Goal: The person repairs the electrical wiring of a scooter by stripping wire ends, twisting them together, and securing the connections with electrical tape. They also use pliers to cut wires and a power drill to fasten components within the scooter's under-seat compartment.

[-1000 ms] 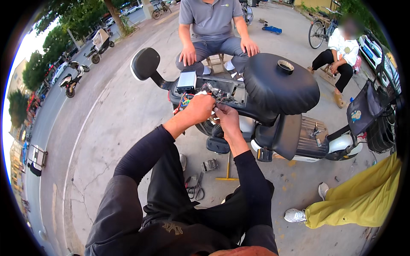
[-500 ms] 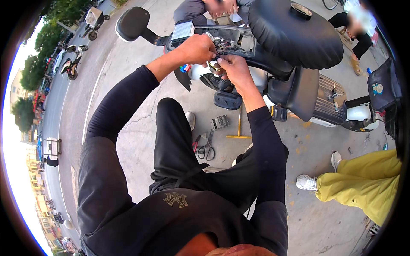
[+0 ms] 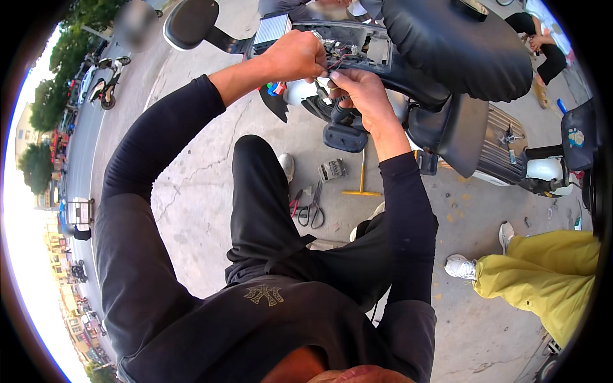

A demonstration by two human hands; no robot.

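My left hand (image 3: 300, 56) is closed in a pinch at the opened rear compartment (image 3: 367, 50) of a black-and-white scooter; what it grips is too small to name, near thin wires. My right hand (image 3: 367, 102), just below and right, pinches a small white piece (image 3: 324, 87), its fingertips close to my left ones. A silver finned box (image 3: 271, 33) sits at the compartment's left end, with coloured connectors (image 3: 274, 88) below. A padded black seat (image 3: 450, 54) stands to the right, carrying a tape roll (image 3: 471, 9).
Scissors (image 3: 314, 214), red-handled pliers (image 3: 295, 204), a yellow T-handle tool (image 3: 362, 190) and a metal part (image 3: 332, 169) lie on the pavement. A person in yellow trousers (image 3: 536, 274) stands at right; two seated people (image 3: 546, 54) (image 3: 287, 7) are beyond the scooter. Parked scooters (image 3: 105, 86) line the road.
The view has tipped down, so the scooter and both hands sit higher in the picture. My hands stay close together at the compartment, with slightly shifted fingers.
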